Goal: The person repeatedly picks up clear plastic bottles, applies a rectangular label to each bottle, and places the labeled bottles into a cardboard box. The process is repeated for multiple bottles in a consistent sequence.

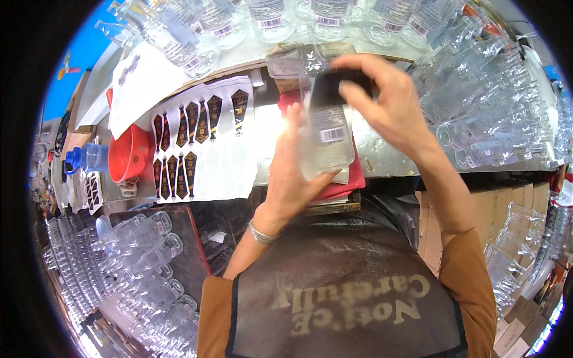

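Note:
A clear glass bottle [327, 152] with a printed label lies in front of me on a red cloth [354, 179], its neck pointing away. My left hand [289, 170] grips its left side and base, with the thumb at the near end. My right hand [391, 101] holds a dark, flat pad [335, 88] against the upper part of the bottle. Motion smears the pad, so its exact kind is unclear. To the left of the bottle lies a white sheet [224, 170] of dark, tie-shaped decals [212, 113] with gold marks.
Clear glass bottles [271, 21] line the back and cover the right side [495, 113]. More bottles [143, 262] stand low at left. A red bowl [127, 156] and a blue-capped jug [89, 158] sit left of the sheet. Cardboard boxes [501, 203] are at lower right. A folded towel [282, 61] lies behind.

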`<action>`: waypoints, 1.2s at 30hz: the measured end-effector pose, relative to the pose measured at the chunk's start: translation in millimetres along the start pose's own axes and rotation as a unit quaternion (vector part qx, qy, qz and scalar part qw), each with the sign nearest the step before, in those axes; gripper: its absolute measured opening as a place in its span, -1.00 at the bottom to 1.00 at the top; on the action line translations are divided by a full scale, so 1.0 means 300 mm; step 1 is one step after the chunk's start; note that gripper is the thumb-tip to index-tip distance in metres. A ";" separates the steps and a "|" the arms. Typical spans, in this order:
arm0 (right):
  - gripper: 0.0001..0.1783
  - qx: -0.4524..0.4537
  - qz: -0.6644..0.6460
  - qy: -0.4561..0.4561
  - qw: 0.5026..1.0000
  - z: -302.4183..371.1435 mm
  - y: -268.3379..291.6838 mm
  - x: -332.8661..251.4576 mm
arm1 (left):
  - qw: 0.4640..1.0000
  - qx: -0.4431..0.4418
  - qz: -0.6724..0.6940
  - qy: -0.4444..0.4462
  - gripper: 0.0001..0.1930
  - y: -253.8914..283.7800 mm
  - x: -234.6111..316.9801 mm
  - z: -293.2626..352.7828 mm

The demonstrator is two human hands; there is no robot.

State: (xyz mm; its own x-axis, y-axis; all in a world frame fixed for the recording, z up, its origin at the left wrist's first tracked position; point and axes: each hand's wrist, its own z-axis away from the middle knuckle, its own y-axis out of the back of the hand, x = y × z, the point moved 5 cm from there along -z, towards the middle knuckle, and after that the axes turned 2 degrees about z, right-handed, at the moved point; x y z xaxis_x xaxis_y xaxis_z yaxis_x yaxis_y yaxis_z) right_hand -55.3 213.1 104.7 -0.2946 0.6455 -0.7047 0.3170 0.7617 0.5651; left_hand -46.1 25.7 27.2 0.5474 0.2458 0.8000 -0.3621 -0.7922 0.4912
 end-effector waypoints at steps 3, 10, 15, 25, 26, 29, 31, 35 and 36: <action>-0.71 0.066 0.104 0.086 0.989 -0.103 0.045 -0.033 | 0.999 0.033 -0.015 -0.010 0.29 -0.006 0.012 -0.002; -0.75 0.051 0.211 0.241 0.946 -0.125 -0.013 -0.131 | 0.997 0.066 -0.022 0.026 0.37 -0.018 0.004 0.026; -0.70 -0.291 0.043 0.205 0.933 0.119 -0.109 -0.218 | 0.996 0.088 -0.013 -0.011 0.38 -0.011 -0.009 0.038; -0.81 -0.220 -0.026 0.233 0.947 0.132 -0.099 -0.176 | 0.993 0.043 0.108 0.007 0.32 0.004 -0.037 0.062; -0.78 -0.156 -0.002 0.209 0.965 0.084 -0.073 -0.132 | 0.995 0.039 0.084 0.040 0.30 0.005 -0.029 0.062; -0.72 0.044 0.066 0.071 0.994 -0.075 0.041 0.014 | 0.993 0.034 0.098 0.054 0.27 0.003 -0.026 0.046; -0.71 -0.005 0.051 0.157 0.986 0.005 0.003 -0.009 | 0.990 0.026 0.104 0.088 0.26 0.001 -0.044 0.059; -0.71 -0.198 -0.061 0.149 0.967 0.169 -0.036 -0.090 | 0.995 0.010 0.097 0.037 0.22 0.007 -0.046 0.050; -0.73 -0.131 -0.054 0.123 0.982 0.124 -0.029 -0.032 | 0.995 0.018 0.090 0.050 0.17 0.003 -0.049 0.054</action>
State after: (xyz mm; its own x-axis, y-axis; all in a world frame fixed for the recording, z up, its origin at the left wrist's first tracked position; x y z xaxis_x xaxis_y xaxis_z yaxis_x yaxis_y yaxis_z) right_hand -21.6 198.2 90.6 -0.5333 0.5290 -0.6602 0.0380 0.7946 0.6060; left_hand -42.3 12.2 10.5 0.3981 0.1501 0.9050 -0.4192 -0.8477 0.3250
